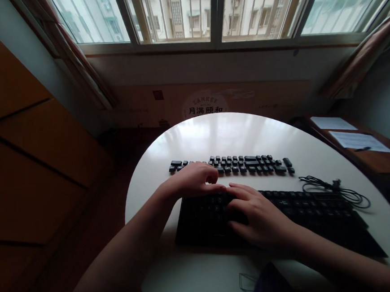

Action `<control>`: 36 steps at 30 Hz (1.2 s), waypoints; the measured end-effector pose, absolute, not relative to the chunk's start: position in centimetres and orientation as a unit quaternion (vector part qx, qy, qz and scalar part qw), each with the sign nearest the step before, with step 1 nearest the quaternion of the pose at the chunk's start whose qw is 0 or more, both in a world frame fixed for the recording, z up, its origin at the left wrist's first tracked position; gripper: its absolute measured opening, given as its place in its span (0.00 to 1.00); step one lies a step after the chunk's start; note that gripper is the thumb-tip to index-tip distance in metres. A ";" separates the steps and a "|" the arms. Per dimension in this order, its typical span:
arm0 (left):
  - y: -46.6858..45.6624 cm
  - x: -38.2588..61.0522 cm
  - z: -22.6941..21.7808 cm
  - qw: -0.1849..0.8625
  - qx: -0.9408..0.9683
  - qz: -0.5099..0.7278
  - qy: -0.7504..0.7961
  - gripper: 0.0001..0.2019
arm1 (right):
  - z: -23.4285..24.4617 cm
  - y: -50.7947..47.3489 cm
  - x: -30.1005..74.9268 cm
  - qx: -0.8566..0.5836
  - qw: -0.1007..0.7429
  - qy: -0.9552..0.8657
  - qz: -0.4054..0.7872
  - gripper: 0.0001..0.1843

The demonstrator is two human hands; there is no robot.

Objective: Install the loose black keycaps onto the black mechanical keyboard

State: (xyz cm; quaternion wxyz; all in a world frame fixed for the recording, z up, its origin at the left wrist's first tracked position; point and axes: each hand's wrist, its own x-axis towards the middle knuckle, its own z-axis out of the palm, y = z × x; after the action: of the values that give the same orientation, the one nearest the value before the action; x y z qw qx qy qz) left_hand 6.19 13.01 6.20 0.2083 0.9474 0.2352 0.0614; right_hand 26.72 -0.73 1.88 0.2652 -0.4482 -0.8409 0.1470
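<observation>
A black keyboard (302,225) lies on the round white table (214,133). My left hand (197,179) is over its upper left edge, fingers curled and thumb stretched to the right; whatever the fingers may hold is hidden. My right hand (254,213) rests on the keyboard's middle, with its fingers apart and index fingertip close to my left thumb. Loose black keycaps (250,163) stand in rows behind the keyboard, and my left hand hides part of them.
A coiled black cable (340,191) lies behind the keyboard's right end. Near the table's front are a thin wire frame (248,282) and a dark purple thing (271,284). Papers (360,141) lie on a brown desk at right. Windows are ahead.
</observation>
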 end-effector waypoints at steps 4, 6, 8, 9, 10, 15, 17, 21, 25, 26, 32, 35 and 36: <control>12.3 6.2 6.5 0.205 0.945 0.004 0.255 0.19 | 1.6 -0.8 26.7 -0.446 0.257 -0.848 0.124 0.11; 11.5 6.3 6.5 0.203 0.945 -0.015 0.256 0.23 | 1.6 -0.9 26.7 -0.446 0.254 -0.852 0.103 0.10; 10.7 6.6 6.5 0.200 0.946 -0.019 0.255 0.25 | 1.6 -0.9 26.7 -0.452 0.253 -0.851 0.090 0.10; 10.3 6.7 6.5 0.197 0.946 -0.020 0.256 0.26 | 1.7 -0.8 26.7 -0.455 0.253 -0.850 0.086 0.11; 10.0 6.9 6.4 0.193 0.946 -0.020 0.258 0.26 | 1.7 -0.8 26.7 -0.457 0.251 -0.849 0.083 0.11; 9.2 7.4 6.3 0.176 0.943 -0.030 0.280 0.29 | 1.8 -0.6 26.6 -0.467 0.237 -0.849 0.068 0.11; 9.0 7.5 6.4 0.178 0.939 -0.034 0.292 0.32 | 2.0 -0.6 26.8 -0.467 0.230 -0.850 0.079 0.12; 8.8 7.5 6.4 0.185 0.932 -0.043 0.310 0.35 | 3.1 -0.5 28.1 -0.463 0.238 -0.837 0.168 0.13; 8.9 7.2 6.0 0.188 0.930 -0.042 0.312 0.33 | 4.9 1.6 29.2 -0.481 0.264 -0.818 0.174 0.05; 8.9 7.2 6.0 0.189 0.930 -0.039 0.312 0.33 | 5.3 2.7 29.2 -0.483 0.264 -0.822 0.148 0.04; 8.9 7.0 5.7 0.191 0.928 -0.044 0.316 0.32 | 6.4 11.6 27.5 -0.519 0.203 -0.830 -0.004 0.06; 9.0 6.8 5.6 0.191 0.928 -0.043 0.316 0.35 | 6.5 15.1 26.3 -0.532 0.175 -0.828 -0.006 0.05; 9.0 6.7 5.7 0.193 0.928 -0.044 0.316 0.36 | 6.4 15.9 25.9 -0.536 0.164 -0.828 -0.001 0.05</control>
State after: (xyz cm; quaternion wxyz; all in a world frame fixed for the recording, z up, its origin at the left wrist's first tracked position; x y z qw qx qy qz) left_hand 6.70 9.04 5.66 0.1926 0.9279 0.3163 -0.0440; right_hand 25.90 15.88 6.42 0.1638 -0.5364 -0.8279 -0.0007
